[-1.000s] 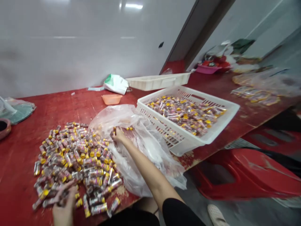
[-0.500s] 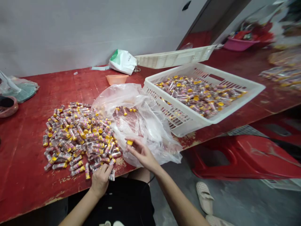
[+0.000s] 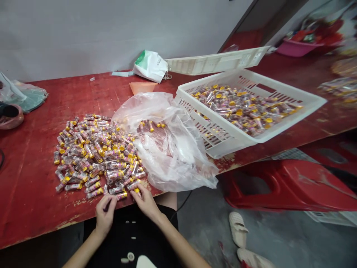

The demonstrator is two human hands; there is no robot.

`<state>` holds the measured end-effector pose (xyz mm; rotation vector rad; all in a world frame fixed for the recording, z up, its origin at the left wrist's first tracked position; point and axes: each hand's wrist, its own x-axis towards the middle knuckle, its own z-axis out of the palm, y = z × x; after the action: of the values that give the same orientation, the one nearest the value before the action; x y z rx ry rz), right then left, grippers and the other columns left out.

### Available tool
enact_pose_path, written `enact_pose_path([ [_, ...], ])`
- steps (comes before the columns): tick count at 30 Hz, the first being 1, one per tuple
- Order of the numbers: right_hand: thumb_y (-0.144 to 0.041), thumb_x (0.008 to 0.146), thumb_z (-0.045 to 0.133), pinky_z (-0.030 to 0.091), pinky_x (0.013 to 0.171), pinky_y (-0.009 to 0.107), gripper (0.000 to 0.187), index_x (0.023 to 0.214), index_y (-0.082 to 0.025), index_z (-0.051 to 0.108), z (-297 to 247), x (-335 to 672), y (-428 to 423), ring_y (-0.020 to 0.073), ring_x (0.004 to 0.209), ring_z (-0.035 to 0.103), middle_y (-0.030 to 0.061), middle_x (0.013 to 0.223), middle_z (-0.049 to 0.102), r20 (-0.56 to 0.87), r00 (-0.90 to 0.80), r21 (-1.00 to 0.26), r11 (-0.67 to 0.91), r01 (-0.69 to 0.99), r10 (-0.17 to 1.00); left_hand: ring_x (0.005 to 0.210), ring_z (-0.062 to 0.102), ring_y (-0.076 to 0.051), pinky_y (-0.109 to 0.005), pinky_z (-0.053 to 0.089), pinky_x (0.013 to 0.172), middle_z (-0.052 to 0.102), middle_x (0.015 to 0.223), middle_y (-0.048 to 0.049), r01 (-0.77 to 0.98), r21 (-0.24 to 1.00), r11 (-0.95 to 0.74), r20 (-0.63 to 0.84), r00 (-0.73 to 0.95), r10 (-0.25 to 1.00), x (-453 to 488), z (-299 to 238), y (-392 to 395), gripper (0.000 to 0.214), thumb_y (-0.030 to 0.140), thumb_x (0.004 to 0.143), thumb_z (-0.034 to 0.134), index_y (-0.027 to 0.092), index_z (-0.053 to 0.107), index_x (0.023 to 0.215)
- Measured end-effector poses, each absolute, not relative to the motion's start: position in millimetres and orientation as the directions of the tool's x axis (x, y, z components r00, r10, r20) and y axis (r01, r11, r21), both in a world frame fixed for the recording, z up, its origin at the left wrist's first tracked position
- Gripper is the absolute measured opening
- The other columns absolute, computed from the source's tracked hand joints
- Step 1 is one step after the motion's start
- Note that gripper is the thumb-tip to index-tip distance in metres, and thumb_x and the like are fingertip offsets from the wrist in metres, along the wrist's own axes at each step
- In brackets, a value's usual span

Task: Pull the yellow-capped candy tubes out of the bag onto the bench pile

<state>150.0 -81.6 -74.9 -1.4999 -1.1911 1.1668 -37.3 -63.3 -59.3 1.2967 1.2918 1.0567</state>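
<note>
Working at the near edge of a scuffed red-painted table (image 3: 33,156), the left hand (image 3: 104,214) and the right hand (image 3: 146,203) sit close together above a lap of black clothing (image 3: 134,238), apart and not touching each other. The left hand's fingers curl inward, though whether they pinch anything cannot be told. The right hand's fingertips rest among the nearest small tubes (image 3: 111,174), which have clear plastic bodies, yellow caps and pink-and-gold printed contents. The step in hand appears to be handling these tubes by hand at the front of their loose, heaped pile (image 3: 95,152), where the smooth cylinders lie at every angle. Just right of the pile slumps a crumpled, glossy clear plastic bag (image 3: 178,163), with a few more tubes inside it near its mouth. Beyond the bag, a white perforated plastic crate (image 3: 208,130) with a lattice wall sits tilted on the table edge, filled with more of the same tubes. Farther back lie a shallow white plastic tray (image 3: 217,61), an orange plastic scoop (image 3: 142,86) and a white-and-green bag (image 3: 150,66) against the pale wall. To the right, below the table, stands a red plastic stool (image 3: 287,182), with beige slippers (image 3: 238,229) on the concrete floor. A pink basin (image 3: 295,48) sits at the far end of the table.
</note>
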Motion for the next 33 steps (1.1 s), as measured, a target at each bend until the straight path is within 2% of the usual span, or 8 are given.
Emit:
enact_pose_path([
  [4,-0.031,0.087,0.056,0.046,0.07,0.03,0.01,0.082,-0.023,0.058,-76,145,-67,0.019,0.071,0.058,0.0005,0.076,0.061,-0.131,0.155,-0.953,-0.167,0.254,0.979,0.073,0.061,-0.02,-0.032,0.046,0.073,0.068,0.074,-0.007,0.247,0.964,-0.095,0.036,0.233,0.972,-40,-75,-59,0.019,0.038,0.082,0.067,0.021,0.074,0.076],
  [10,-0.032,0.085,0.056,0.044,0.068,0.03,0.011,0.081,-0.022,0.056,-83,138,-36,0.0177,0.066,0.054,-0.0005,0.074,0.059,-0.121,0.223,-0.933,-0.187,0.306,0.967,0.085,0.059,-0.023,-0.034,0.044,0.08,0.066,0.085,-0.0085,0.292,0.945,-0.149,0.086,0.218,0.972,-33,-95,-21,0.018,0.034,0.086,0.06,0.022,0.074,0.089],
  [14,-0.04,0.081,0.063,0.046,0.067,0.028,0.019,0.08,-0.022,0.057,-84,146,-29,0.0165,0.069,0.056,-0.0008,0.076,0.06,-0.146,0.188,-0.951,-0.19,0.243,0.971,0.085,0.059,-0.023,-0.035,0.044,0.083,0.066,0.085,-0.0077,0.174,0.98,-0.096,0.057,0.218,0.974,-34,-91,-17,0.017,0.036,0.083,0.065,0.022,0.074,0.087],
  [19,-0.062,0.081,0.059,0.041,0.045,0.023,0.04,0.087,-0.022,0.056,-81,169,-44,0.0122,0.044,0.049,-0.0069,0.054,0.052,-0.25,0.102,-0.962,-0.26,0.089,0.963,0.077,0.057,-0.017,-0.028,0.046,0.069,0.063,0.084,-0.0059,-0.103,0.987,0.125,-0.112,0.126,0.986,-36,-72,-37,0.027,0.044,0.085,0.064,0.018,0.071,0.09],
  [23,-0.068,0.079,0.059,0.035,0.041,0.022,0.047,0.089,-0.022,0.052,-76,172,-56,0.0112,0.041,0.045,-0.0071,0.052,0.05,-0.261,0.126,-0.964,-0.264,0.01,0.957,0.068,0.056,-0.012,-0.024,0.045,0.056,0.063,0.09,-0.0069,-0.375,0.871,0.317,-0.301,0.103,0.948,-34,-55,-45,0.038,0.049,0.092,0.053,0.017,0.066,0.109],
  [27,-0.061,0.084,0.059,0.032,0.041,0.022,0.039,0.083,-0.023,0.052,-56,149,-64,0.0099,0.043,0.039,-0.0066,0.053,0.045,-0.202,0.164,-0.978,-0.206,0.011,0.966,0.092,0.065,-0.018,-0.033,0.054,0.081,0.068,0.107,-0.0112,-0.586,0.694,0.417,-0.41,0.155,0.899,-26,-42,-46,0.03,0.038,0.091,0.059,0.017,0.067,0.11],
  [30,-0.051,0.079,0.07,0.039,0.049,0.023,0.032,0.08,-0.021,0.059,-39,127,-68,0.0112,0.052,0.046,-0.0035,0.061,0.052,-0.161,0.086,-0.986,-0.164,0.031,0.983,0.117,0.061,-0.023,-0.039,0.049,0.099,0.068,0.121,-0.0113,-0.741,0.473,0.477,-0.464,0.251,0.85,-14,-32,-49,0.026,0.029,0.092,0.058,0.018,0.065,0.114],
  [33,-0.044,0.076,0.074,0.041,0.054,0.023,0.027,0.074,-0.019,0.063,-28,116,-67,0.0112,0.056,0.048,-0.0028,0.064,0.055,-0.129,0.01,-0.991,-0.129,0.041,0.992,0.124,0.057,-0.024,-0.041,0.044,0.106,0.067,0.127,-0.0121,-0.778,0.388,0.494,-0.484,0.284,0.828,-6,-21,-50,0.026,0.028,0.092,0.058,0.018,0.064,0.116],
])
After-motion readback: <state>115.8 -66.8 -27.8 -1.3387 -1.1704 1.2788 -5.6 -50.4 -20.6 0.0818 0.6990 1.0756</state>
